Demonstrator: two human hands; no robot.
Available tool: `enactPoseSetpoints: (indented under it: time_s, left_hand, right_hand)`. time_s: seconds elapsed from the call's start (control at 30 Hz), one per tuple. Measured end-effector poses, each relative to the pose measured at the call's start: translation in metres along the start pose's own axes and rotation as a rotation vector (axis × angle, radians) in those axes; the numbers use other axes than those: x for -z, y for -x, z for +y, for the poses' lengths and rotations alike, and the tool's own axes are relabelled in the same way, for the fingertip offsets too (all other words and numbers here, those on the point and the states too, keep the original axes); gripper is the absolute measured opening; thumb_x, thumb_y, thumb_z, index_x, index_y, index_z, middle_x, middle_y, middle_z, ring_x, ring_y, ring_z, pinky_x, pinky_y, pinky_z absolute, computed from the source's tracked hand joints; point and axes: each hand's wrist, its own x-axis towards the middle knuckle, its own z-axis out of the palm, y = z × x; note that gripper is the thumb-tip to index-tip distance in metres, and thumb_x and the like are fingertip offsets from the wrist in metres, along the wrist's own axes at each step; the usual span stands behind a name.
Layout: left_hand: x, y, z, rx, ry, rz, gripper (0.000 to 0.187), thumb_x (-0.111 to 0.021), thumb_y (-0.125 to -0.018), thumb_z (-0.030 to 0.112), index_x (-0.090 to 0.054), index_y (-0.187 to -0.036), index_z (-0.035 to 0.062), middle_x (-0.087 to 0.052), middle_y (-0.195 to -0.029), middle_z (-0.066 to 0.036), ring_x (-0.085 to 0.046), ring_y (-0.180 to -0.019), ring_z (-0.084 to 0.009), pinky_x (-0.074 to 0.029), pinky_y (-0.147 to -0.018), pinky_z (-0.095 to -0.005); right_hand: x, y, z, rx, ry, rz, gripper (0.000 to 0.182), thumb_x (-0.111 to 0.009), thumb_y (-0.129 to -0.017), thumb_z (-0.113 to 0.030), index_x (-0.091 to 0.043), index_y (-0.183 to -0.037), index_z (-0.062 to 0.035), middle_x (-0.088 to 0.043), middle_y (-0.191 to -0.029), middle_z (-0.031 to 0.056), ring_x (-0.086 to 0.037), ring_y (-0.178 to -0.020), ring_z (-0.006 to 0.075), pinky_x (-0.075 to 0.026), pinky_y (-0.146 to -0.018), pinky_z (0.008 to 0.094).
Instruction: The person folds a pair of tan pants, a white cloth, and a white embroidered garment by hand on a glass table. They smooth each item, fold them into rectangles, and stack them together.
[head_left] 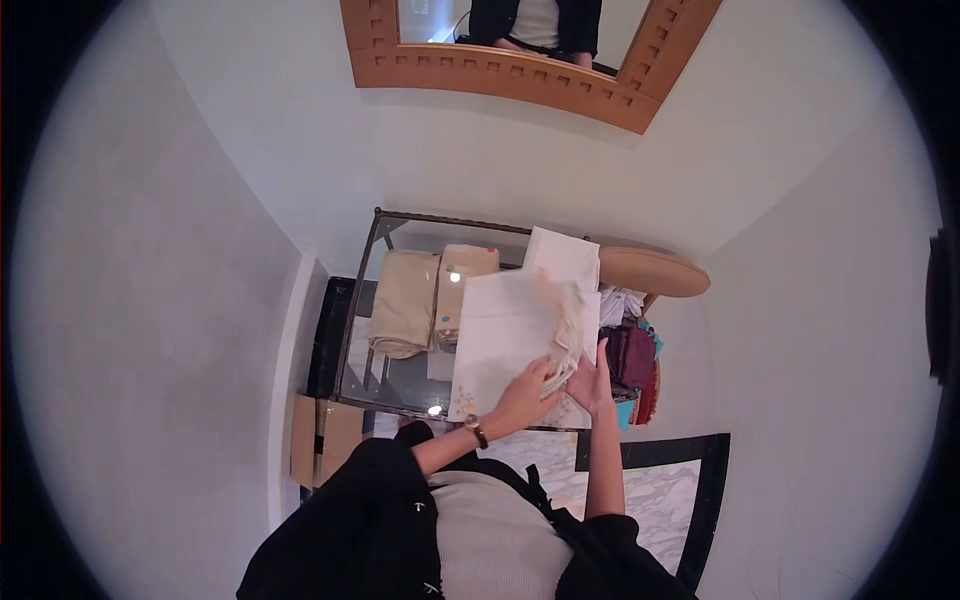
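A white cloth with a floral print along its near edge lies spread over the right part of a glass-topped table. My left hand, with a watch at the wrist, has its fingers closed on the bunched cream edge of the cloth, which is lifted and slightly blurred. Just right of it, my right hand is at the cloth's lower right part, palm up with the thumb pointing away from me. Its fingers are partly hidden by the cloth.
Folded beige cloths lie on the glass table at the left. Behind sits a folded white cloth. A round-topped brown stool or chair and maroon fabrics are at the right. Cardboard stands below left; a framed mirror hangs ahead.
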Motion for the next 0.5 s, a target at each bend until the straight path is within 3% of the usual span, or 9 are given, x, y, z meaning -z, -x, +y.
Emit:
enactPoseSetpoints:
  time_s: [0.03, 0.07, 0.17, 0.2, 0.3, 0.37, 0.47, 0.5]
  left_hand:
    - [-0.01, 0.002, -0.008, 0.068, -0.016, -0.069, 0.041, -0.064, -0.078, 0.012, -0.046, -0.112, -0.0002, -0.05, -0.114, -0.02, -0.058, -0.093, -0.0398, -0.048, -0.079, -0.0446]
    - [-0.019, 0.003, -0.016, 0.134, -0.033, -0.137, 0.038, -0.063, -0.078, 0.01, -0.045, -0.111, 0.001, -0.05, -0.109, -0.019, -0.057, -0.091, -0.0399, -0.048, -0.077, -0.0455]
    - [-0.045, 0.013, -0.04, 0.128, -0.099, -0.144, 0.036, -0.062, -0.078, 0.01, -0.042, -0.107, 0.0029, -0.048, -0.103, -0.018, -0.057, -0.085, -0.0399, -0.046, -0.072, -0.0488]
    - [-0.049, 0.013, -0.039, 0.12, -0.094, -0.165, 0.039, -0.063, -0.078, 0.01, -0.04, -0.109, 0.003, -0.047, -0.104, -0.019, -0.057, -0.085, -0.0408, -0.046, -0.071, -0.0491]
    - [-0.058, 0.012, -0.025, 0.1, -0.062, -0.198, 0.045, -0.063, -0.078, 0.011, -0.037, -0.113, 0.0035, -0.045, -0.106, -0.02, -0.057, -0.085, -0.043, -0.047, -0.07, -0.0499]
    - [-0.06, 0.009, -0.013, 0.085, -0.013, -0.182, 0.044, -0.062, -0.077, 0.01, -0.036, -0.112, 0.0039, -0.043, -0.107, -0.021, -0.056, -0.087, -0.0436, -0.047, -0.07, -0.0501]
    - [-0.064, 0.005, -0.009, -0.09, 0.064, -0.219, 0.044, -0.062, -0.078, 0.01, -0.036, -0.113, 0.0042, -0.043, -0.108, -0.023, -0.055, -0.092, -0.0434, -0.046, -0.074, -0.0493]
    - [-0.063, 0.004, -0.011, -0.089, 0.095, -0.31, 0.045, -0.062, -0.078, 0.011, -0.036, -0.114, 0.0043, -0.043, -0.109, -0.023, -0.054, -0.094, -0.0434, -0.046, -0.076, -0.0489]
  right_hand:
    - [0.0, 0.001, -0.001, -0.004, -0.041, 0.03, 0.083, -0.033, -0.087, -0.074, -0.028, -0.145, -0.015, -0.044, -0.138, 0.0134, -0.054, -0.115, 0.0289, -0.047, -0.091, 0.0478]
    - [0.001, 0.001, -0.002, -0.034, 0.003, 0.079, 0.08, -0.044, -0.087, -0.068, -0.027, -0.145, -0.015, -0.049, -0.13, 0.0084, -0.054, -0.113, 0.0267, -0.045, -0.093, 0.0484]
    - [0.015, -0.008, 0.01, -0.017, 0.445, 0.346, 0.073, -0.055, -0.089, -0.056, -0.029, -0.143, -0.0137, -0.05, -0.127, 0.0072, -0.054, -0.111, 0.0232, -0.047, -0.09, 0.0454]
    - [0.007, -0.009, 0.01, -0.027, 0.608, 0.51, 0.067, -0.061, -0.092, -0.034, -0.028, -0.144, -0.0089, -0.051, -0.127, 0.0079, -0.052, -0.112, 0.0201, -0.045, -0.093, 0.0375]
    - [0.03, -0.025, 0.018, 0.33, 0.905, 0.357, 0.064, -0.06, -0.09, -0.017, -0.028, -0.144, -0.0049, -0.052, -0.128, 0.0086, -0.052, -0.11, 0.0182, -0.043, -0.094, 0.0305]
    - [0.032, -0.026, 0.003, 0.348, 0.852, 0.311, 0.066, -0.059, -0.087, -0.01, -0.027, -0.145, -0.0033, -0.052, -0.129, 0.0095, -0.051, -0.111, 0.018, -0.041, -0.096, 0.0289]
    - [0.033, -0.025, -0.014, 0.331, 0.722, 0.327, 0.067, -0.058, -0.085, -0.006, -0.029, -0.145, -0.003, -0.05, -0.131, 0.0108, -0.051, -0.113, 0.0175, -0.04, -0.096, 0.0282]
    - [0.035, -0.024, -0.018, 0.32, 0.672, 0.346, 0.067, -0.059, -0.085, -0.005, -0.029, -0.145, -0.0033, -0.05, -0.132, 0.0112, -0.05, -0.113, 0.0174, -0.041, -0.096, 0.0284]
